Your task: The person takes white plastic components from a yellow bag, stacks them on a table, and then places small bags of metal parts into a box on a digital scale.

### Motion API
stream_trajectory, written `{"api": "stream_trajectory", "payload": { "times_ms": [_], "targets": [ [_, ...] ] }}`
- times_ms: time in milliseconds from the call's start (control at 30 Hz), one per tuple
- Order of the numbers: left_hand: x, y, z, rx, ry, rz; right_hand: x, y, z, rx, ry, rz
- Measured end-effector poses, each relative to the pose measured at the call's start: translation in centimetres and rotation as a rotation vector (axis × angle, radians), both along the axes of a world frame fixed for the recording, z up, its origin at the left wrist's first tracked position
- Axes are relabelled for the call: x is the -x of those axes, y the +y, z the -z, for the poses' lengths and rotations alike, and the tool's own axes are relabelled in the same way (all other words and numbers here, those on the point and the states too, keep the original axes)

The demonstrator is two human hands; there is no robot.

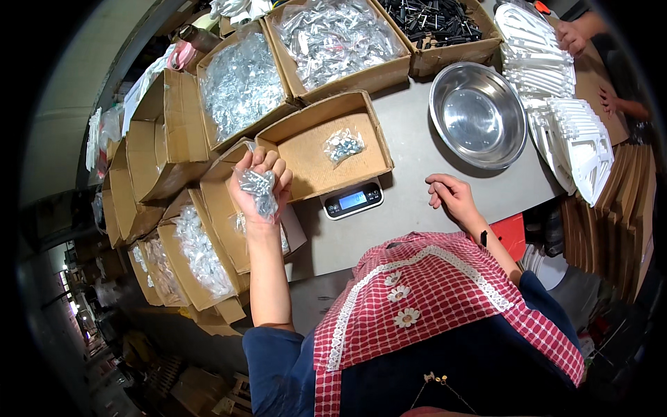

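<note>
My left hand (264,182) is raised over the cardboard boxes at the left, its fingers closed around a small clear plastic bag of screws (258,189). Just beyond it a shallow cardboard box (299,149) holds another small bag of metal and white hardware (343,146). At that box's near edge a digital scale (353,201) shows a lit blue display; the box hides its rear part. My right hand (451,198) hovers at or rests on the grey table (410,219), to the right of the scale. Its fingers are loosely bent and apart, with nothing visible in them.
Boxes of bagged hardware (246,83) and black parts (431,24) line the far side. A steel bowl (479,115) stands at the right beside stacked white plastic parts (573,139). Another person's hands (571,38) show at the far right. Bag-filled boxes (198,254) stand left.
</note>
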State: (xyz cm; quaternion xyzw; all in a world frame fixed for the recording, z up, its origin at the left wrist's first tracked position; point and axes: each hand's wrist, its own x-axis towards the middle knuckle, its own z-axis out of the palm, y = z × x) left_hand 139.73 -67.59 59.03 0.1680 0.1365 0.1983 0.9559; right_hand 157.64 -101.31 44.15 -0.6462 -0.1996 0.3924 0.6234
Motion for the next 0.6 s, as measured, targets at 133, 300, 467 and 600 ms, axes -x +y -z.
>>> {"api": "stream_trajectory", "payload": {
  "times_ms": [133,300,467,600],
  "targets": [
    [-0.1,0.1,0.6,0.041,-0.009,0.006,0.1,0.0,0.2,0.014,-0.003,0.009],
    [-0.5,-0.3,0.6,0.028,0.07,-0.025,0.2,0.0,0.2,0.003,0.019,0.029],
    [-0.9,-0.3,0.3,0.083,0.298,-0.25,0.1,0.3,0.0,0.022,0.025,0.044],
    [0.5,1.0,0.7,-0.059,0.118,0.0,0.5,0.0,-0.4,0.019,0.003,0.061]
  ]
}}
